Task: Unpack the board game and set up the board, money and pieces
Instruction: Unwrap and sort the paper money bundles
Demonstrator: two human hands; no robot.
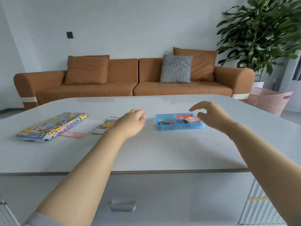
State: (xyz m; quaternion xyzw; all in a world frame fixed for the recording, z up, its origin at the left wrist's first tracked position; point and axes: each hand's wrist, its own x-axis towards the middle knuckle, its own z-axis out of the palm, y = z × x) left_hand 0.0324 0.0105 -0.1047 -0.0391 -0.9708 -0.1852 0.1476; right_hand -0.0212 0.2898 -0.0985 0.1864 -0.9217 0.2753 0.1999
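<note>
On the table [162, 152]: box [52, 126] at nine o'clock, folded board [105, 126] centre-left, tray [179, 126] at two o'clock.

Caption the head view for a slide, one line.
Bare left hand and right hand reach toward blue plastic tray on pale table; colourful game box lies left.

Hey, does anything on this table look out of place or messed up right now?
Only mildly: the game box lies askew at the table's left, overlapping a pink sheet. Nothing has spilled from the blue tray.

Bright even daylight, soft shadows; blurred, bowed edges
</note>
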